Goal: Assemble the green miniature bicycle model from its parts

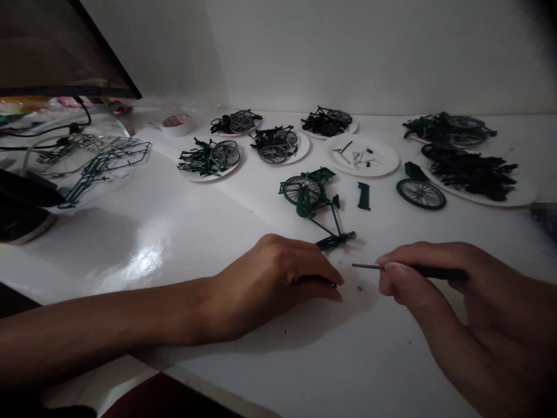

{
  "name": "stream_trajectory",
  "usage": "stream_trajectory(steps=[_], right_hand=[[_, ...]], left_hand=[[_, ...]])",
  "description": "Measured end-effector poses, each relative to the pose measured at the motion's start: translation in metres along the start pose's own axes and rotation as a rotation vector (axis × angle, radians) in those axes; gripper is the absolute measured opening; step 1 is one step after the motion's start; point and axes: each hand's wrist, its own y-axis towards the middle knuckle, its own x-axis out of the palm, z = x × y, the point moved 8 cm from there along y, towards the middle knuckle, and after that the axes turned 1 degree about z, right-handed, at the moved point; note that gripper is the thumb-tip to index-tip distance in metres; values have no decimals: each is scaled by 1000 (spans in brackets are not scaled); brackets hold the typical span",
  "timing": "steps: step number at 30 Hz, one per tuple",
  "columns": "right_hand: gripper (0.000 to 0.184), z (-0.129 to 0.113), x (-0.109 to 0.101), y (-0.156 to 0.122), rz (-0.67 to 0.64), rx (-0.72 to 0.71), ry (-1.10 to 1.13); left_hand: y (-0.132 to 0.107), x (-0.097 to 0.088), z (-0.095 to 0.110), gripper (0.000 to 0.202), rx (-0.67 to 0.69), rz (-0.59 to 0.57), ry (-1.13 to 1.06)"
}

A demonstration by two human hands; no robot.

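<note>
My right hand (418, 278) grips a small screwdriver (439, 272) with a dark handle, its thin metal shaft pointing left. Facing it, my left hand (278, 273) rests low over the white table, thumb and forefinger pinched around a tiny dark piece too small to name. Just beyond the left fingers lies a partly built green model bicycle (322, 209), with a spoked wheel, on its side. A loose green flat part (364, 196) lies right of it. Farther right is a separate wheel (421, 193) with a green piece attached.
A white plate (387, 164) holds small metal and green bits. Several other plates along the wall carry dark or green bicycle parts (472, 171). Green sprue frames (104, 165) and cables lie at left under a monitor (61, 46). A tape roll (176, 124) stands behind.
</note>
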Motion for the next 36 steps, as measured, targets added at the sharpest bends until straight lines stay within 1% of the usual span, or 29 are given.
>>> stream_trajectory(steps=[2,3,5,7,12,17,21,25,28,31,34,36], right_hand=[[9,-3,-2,6,12,29,0],[9,-4,-2,8,9,30,1],[9,-5,0,11,-14,15,12],[10,-5,2,12,-35,3,39],[13,-10,4,12,-39,-42,55],[13,-11,4,11,-51,-41,57],[13,-7,4,13,-44,4,55],[12,-12,9,13,-81,-14,76],[10,-13,12,13,-95,-20,118],[11,-11,15,13,-101,-1,127],[11,-9,16,13,-116,2,135],[10,-8,16,13,-127,14,140]], left_hand=[[-2,-1,11,16,142,-13,229],[-2,-1,12,17,171,-14,297],[-3,-3,11,17,180,2,368],[-2,-3,9,18,171,-1,382],[-2,-1,7,23,155,-59,337],[-3,-1,10,25,205,-61,306],[-2,-1,7,20,205,-55,301],[1,-3,6,15,199,-31,304],[2,-3,8,14,225,-29,346],[2,-3,11,19,276,-9,432],[2,-4,13,22,320,26,544],[0,-7,17,25,354,64,581]])
